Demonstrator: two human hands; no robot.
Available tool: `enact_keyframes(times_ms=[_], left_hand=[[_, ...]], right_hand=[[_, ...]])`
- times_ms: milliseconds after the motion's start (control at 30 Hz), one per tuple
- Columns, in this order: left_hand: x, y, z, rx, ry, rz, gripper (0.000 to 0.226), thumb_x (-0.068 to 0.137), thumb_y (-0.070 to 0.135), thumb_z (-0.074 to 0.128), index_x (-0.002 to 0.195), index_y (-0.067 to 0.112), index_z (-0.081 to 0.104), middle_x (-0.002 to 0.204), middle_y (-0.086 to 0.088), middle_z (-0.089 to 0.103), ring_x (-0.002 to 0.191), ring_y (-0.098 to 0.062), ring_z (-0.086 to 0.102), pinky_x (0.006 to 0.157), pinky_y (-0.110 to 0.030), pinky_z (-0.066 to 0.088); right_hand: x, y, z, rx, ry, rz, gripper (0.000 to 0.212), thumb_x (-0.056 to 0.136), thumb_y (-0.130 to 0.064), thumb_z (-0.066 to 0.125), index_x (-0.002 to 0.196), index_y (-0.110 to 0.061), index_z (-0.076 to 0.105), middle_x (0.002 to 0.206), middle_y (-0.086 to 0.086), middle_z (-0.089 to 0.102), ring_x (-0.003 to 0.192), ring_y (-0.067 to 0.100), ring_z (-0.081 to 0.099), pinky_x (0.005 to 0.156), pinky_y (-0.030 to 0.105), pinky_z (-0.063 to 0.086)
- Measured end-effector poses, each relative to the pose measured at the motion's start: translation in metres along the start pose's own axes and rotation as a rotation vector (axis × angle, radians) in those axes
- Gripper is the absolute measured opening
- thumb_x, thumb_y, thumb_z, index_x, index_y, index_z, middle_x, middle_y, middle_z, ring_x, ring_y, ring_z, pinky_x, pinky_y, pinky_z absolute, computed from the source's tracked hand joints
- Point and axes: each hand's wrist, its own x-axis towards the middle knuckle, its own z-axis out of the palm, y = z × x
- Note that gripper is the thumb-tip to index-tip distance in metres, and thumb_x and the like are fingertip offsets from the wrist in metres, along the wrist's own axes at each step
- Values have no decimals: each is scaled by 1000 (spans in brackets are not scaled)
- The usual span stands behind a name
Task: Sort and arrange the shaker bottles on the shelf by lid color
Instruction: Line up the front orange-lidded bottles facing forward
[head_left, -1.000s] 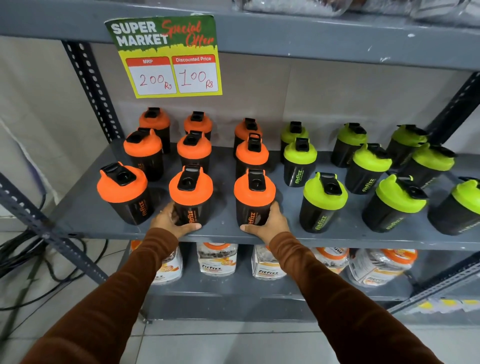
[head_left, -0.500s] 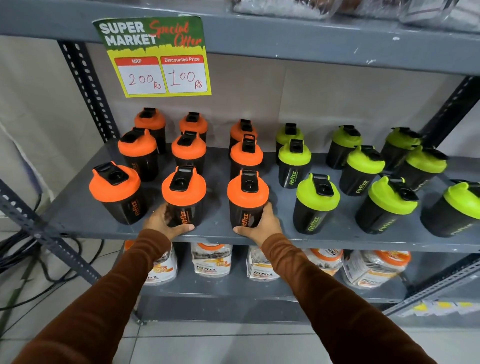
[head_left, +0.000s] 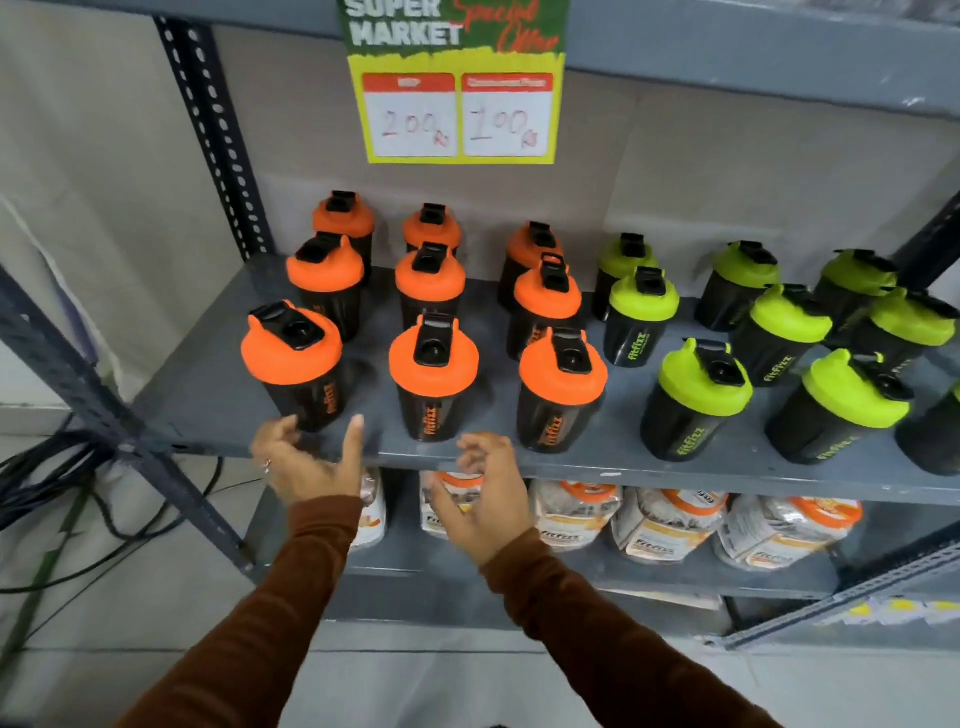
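Head view: left hand (head_left: 306, 467) and right hand (head_left: 485, 506) hover empty, fingers (head_left: 357, 434) spread.

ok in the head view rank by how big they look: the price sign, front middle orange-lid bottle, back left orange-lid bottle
1. price sign, largest by far
2. front middle orange-lid bottle
3. back left orange-lid bottle, smallest

The bottles seem the same model; the front one likely looks bigger only because it is nearer.

This is a shop. Above the hands hangs a price sign (head_left: 457, 83) that says "SUPER MARKET" with two prices. The grey metal shelf (head_left: 208, 395) just past the hands holds rows of the same shaker bottles (head_left: 434, 379), and food packets (head_left: 660, 530) sit below.
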Motion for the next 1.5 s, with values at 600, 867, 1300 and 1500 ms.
enact_keyframes(times_ms=[600,867,1300,1500], left_hand=[[101,-18,-35,-97,-582,-110,102,65,-6,74,141,9,8,135,-4,35,122,-16,38,104,-32,32],[109,-30,-34,10,-606,-125,110,48,19,89,136,16,21,138,-12,41,123,-23,42,105,-45,36],[112,-33,-47,-9,-724,-130,108,51,12,87,136,20,21,139,-11,40,125,-26,42,104,-50,38],[111,-30,-49,-43,-710,-128,97,58,-2,80,136,10,23,138,-15,42,124,-28,43,104,-43,37]], right_hand=[[64,-24,64,207,182,412,104,59,13,75,138,-6,11,134,8,32,118,10,33,91,7,25],[60,-16,63,109,112,496,91,61,-5,81,133,-11,26,134,14,47,124,28,45,107,39,36],[56,-21,61,10,39,450,101,59,-4,82,137,-13,19,136,14,45,125,28,44,106,37,35],[54,-22,55,13,8,462,94,62,-4,81,136,-14,23,137,12,47,126,28,44,107,40,35]])
